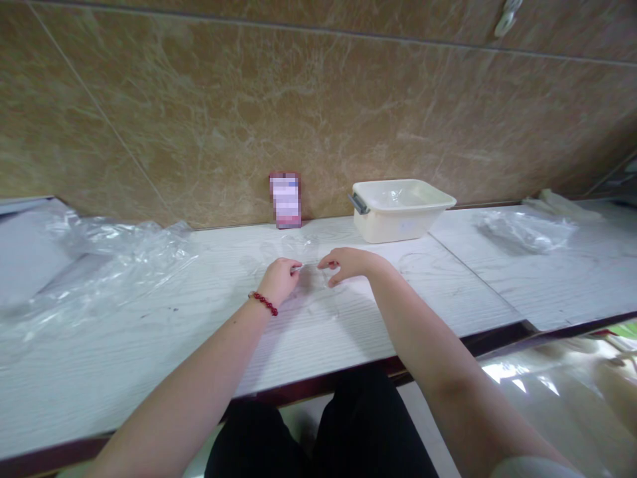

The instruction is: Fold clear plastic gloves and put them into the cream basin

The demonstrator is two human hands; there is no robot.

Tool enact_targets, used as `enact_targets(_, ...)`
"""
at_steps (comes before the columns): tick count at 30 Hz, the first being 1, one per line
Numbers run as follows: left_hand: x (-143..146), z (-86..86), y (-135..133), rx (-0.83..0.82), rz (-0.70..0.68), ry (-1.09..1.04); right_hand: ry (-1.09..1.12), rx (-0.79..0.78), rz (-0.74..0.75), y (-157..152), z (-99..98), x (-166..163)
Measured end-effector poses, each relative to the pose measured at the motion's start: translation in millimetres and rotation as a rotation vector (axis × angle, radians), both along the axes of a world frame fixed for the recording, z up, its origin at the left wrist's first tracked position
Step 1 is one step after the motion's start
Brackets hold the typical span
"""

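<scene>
Over the middle of the white wood-grain table (343,342), my two hands are close together. My left hand (279,279), with a red bead bracelet (263,303) at the wrist, pinches a small, thin transparent piece between thumb and fingers; its exact kind is too faint to tell. Just to the right, my right hand (346,262) has its thumb and index finger spread apart, the fingertips close to the same transparent piece. Whether they touch it is unclear. Several clear plastic pieces (298,244) lie on the table behind and around the hands, hard to make out against the white surface.
A cream plastic bin (391,226) with a grey handle stands by the tiled wall. A blurred-out phone-like object (286,200) leans there too. Crumpled clear plastic (124,255) covers the left side; a clear bag (527,231) and a pale cloth-like item (565,204) lie right.
</scene>
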State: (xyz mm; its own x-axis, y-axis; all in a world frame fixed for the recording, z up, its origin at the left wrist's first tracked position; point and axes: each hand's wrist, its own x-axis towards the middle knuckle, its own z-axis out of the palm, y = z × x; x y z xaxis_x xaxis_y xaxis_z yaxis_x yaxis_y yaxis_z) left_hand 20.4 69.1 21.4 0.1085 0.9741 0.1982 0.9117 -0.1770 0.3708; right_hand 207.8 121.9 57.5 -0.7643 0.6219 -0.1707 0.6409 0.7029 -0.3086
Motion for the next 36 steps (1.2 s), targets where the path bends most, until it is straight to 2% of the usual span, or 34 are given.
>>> enact_targets(10,-0.7,1.8,-0.6,0.009,0.007,0.054,-0.001,-0.014,-0.010,0.4,-2.2,-0.7)
enact_targets(17,-0.9,3.8,-1.1,-0.023,-0.038,0.090,-0.019,-0.025,-0.034,1.0,-3.2,-0.7)
enact_targets(25,-8.0,10.4,-2.1,-0.056,0.039,0.191,-0.027,-0.017,-0.022,0.9,-4.2,-0.7)
enact_targets(27,-6.3,13.1,-7.6,-0.036,-0.016,0.253,-0.032,-0.021,-0.019,1.3,-4.4,-0.8)
enact_targets(32,14.8,10.5,-26.7,-0.109,-0.416,0.335,-0.059,-0.021,-0.007,0.7,-3.4,-2.3)
enact_targets(34,22.5,6.8,-30.9,-0.149,-0.475,0.334,-0.069,-0.018,-0.005,-0.6,-2.3,-3.1)
enact_targets(36,24.2,4.0,-31.7,-0.192,-0.461,0.333,-0.072,-0.024,-0.019,-2.0,-1.2,-3.6)
